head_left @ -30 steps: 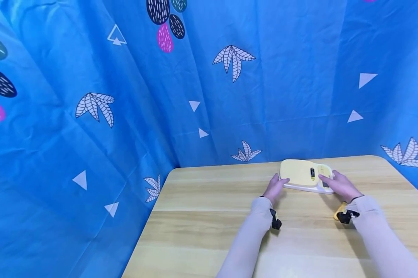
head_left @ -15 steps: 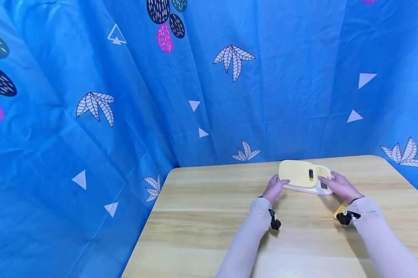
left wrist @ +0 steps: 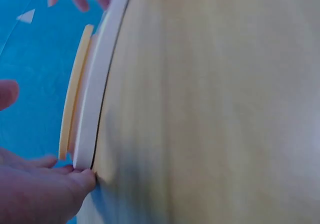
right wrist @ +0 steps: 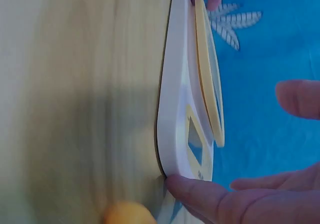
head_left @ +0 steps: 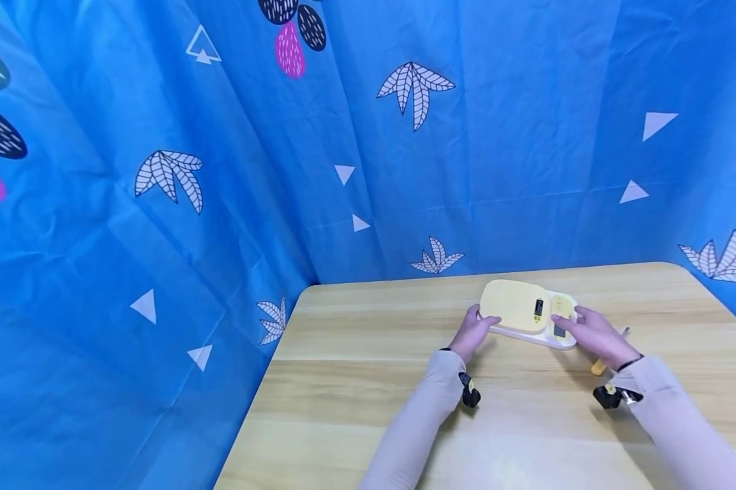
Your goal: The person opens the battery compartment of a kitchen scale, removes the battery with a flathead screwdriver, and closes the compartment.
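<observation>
A kitchen scale [head_left: 511,306] with a pale yellow plate and a white base lies flat on the wooden table, near its far edge. My left hand [head_left: 471,333] holds the scale's left end, its thumb above the plate's near corner. At the right end, by the small display, my right hand [head_left: 594,335] holds the base with the thumb over the panel. Both wrist views show fingers against the ends of the white base [left wrist: 95,98], which sits close to the tabletop. The thumbs appear raised there. The fingertips beyond the ends are partly hidden.
Beneath my right wrist lies a thin tool with a yellow handle [head_left: 598,367], partly covered by the arm; its rounded yellow end [right wrist: 130,215] shows in the right wrist view. A blue patterned curtain [head_left: 527,136] hangs behind and left of the wooden table [head_left: 343,395].
Both hands have drawn the scale a little left and nearer to me. More of the yellow-handled tool shows beside my right wrist. The head view has tilted slightly down.
</observation>
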Demonstrator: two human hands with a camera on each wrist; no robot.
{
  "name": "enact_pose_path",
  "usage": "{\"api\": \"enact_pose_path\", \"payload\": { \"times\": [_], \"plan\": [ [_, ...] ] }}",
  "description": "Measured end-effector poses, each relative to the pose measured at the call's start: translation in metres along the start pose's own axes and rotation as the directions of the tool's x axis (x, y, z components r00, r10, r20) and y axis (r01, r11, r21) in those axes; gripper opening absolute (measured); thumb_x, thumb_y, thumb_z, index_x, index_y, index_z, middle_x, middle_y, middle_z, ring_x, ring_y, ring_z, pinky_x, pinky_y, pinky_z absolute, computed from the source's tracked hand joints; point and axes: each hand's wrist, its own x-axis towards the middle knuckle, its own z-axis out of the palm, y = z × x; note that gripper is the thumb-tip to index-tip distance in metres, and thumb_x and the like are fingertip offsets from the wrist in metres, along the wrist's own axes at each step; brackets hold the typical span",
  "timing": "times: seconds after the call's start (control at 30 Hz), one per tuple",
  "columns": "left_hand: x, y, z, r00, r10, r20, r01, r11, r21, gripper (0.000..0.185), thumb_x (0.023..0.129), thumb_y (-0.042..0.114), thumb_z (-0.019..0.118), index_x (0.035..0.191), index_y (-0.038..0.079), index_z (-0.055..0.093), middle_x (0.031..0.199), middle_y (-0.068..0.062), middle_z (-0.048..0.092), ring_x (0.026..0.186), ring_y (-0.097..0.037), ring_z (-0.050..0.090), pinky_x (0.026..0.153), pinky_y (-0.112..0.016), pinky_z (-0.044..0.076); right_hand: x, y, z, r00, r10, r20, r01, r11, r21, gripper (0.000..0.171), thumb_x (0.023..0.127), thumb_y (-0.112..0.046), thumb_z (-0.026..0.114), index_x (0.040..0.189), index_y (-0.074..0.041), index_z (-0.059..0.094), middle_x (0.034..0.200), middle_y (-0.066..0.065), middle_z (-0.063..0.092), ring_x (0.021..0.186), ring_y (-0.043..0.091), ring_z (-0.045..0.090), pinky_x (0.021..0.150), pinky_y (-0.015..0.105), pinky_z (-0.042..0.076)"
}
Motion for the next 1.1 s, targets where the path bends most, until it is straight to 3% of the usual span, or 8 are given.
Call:
{"api": "enact_pose_path", "payload": {
  "times": [0.27,0.4,0.53,0.6,0.7,0.83,1.0,1.1],
  "plan": [
    [-0.012,-0.004,-0.026,1.000,0.019,0.003,-0.019,1.000,0.017,0.075,0.099,0.039,0.062,0.160,0.008,0.031,0.168,-0.016,0.034,0.155,-0.035,0.033,0.130,-0.055,0.028,-0.019,-0.018,0.024,0.993,-0.111,-0.047,0.111,0.994,-0.005,0.081,0.110,-0.046,0.042,0.154,0.019,0.020,0.145,0.045,0.046,0.132,0.056,0.051,0.101,0.058,0.052],
    [-0.020,0.000,-0.027,1.000,-0.003,-0.028,0.002,0.999,-0.053,0.079,0.098,0.038,0.062,0.160,0.004,0.028,0.168,-0.019,0.031,0.156,-0.037,0.030,0.131,-0.057,0.025,-0.019,-0.019,0.017,0.995,-0.098,-0.020,0.097,0.994,-0.053,0.088,0.109,-0.050,0.042,0.154,0.021,0.015,0.147,0.048,0.038,0.134,0.063,0.042,0.106,0.071,0.045],
    [-0.034,0.002,-0.017,0.995,-0.043,-0.086,0.023,0.974,-0.226,0.084,0.094,0.032,0.066,0.160,-0.001,0.026,0.168,-0.022,0.030,0.156,-0.040,0.026,0.132,-0.060,0.020,-0.009,-0.011,0.000,0.997,-0.079,0.003,0.079,0.993,-0.091,0.093,0.110,-0.052,0.037,0.152,0.025,0.005,0.152,0.052,0.017,0.138,0.070,0.025,0.112,0.081,0.028],
    [-0.042,0.001,-0.009,0.993,-0.042,-0.111,0.004,0.946,-0.323,0.081,0.091,0.027,0.068,0.157,-0.002,0.031,0.165,-0.022,0.035,0.155,-0.041,0.028,0.130,-0.063,0.021,-0.001,-0.007,-0.007,0.996,-0.084,0.006,0.084,0.992,-0.091,0.091,0.111,-0.052,0.034,0.151,0.025,0.005,0.153,0.052,0.012,0.138,0.071,0.021,0.112,0.082,0.025],
    [-0.051,-0.001,-0.001,0.994,-0.032,-0.109,-0.025,0.873,-0.487,0.068,0.089,0.019,0.066,0.150,0.000,0.041,0.161,-0.020,0.040,0.154,-0.043,0.028,0.129,-0.068,0.017,0.016,-0.004,-0.015,0.993,-0.119,0.006,0.119,0.985,-0.122,0.085,0.112,-0.048,0.032,0.150,0.026,0.014,0.153,0.051,0.018,0.138,0.069,0.024,0.113,0.080,0.027],
    [-0.065,-0.004,0.008,0.993,-0.101,-0.057,0.042,0.769,-0.638,0.061,0.090,0.014,0.063,0.145,-0.003,0.043,0.155,-0.026,0.041,0.150,-0.047,0.030,0.129,-0.066,0.019,0.038,-0.004,-0.018,0.986,-0.168,0.019,0.168,0.963,-0.212,0.077,0.112,-0.043,0.034,0.147,0.026,0.027,0.150,0.050,0.028,0.135,0.068,0.032,0.111,0.078,0.035],
    [-0.080,-0.004,0.022,0.986,-0.167,0.022,0.130,0.672,-0.729,0.074,0.089,0.016,0.065,0.150,-0.011,0.033,0.160,-0.037,0.026,0.149,-0.056,0.029,0.130,-0.065,0.020,0.058,-0.006,-0.013,0.975,-0.221,0.030,0.221,0.940,-0.261,0.072,0.113,-0.038,0.035,0.146,0.025,0.031,0.149,0.049,0.033,0.134,0.067,0.038,0.112,0.075,0.038],
    [-0.083,-0.003,0.029,0.985,-0.166,0.039,0.138,0.643,-0.754,0.077,0.088,0.016,0.064,0.150,-0.016,0.031,0.159,-0.038,0.028,0.148,-0.055,0.032,0.130,-0.064,0.022,0.066,-0.008,-0.008,0.971,-0.236,0.038,0.238,0.935,-0.263,0.070,0.113,-0.036,0.036,0.146,0.025,0.032,0.149,0.049,0.034,0.134,0.066,0.039,0.113,0.074,0.038]
  ]
}}
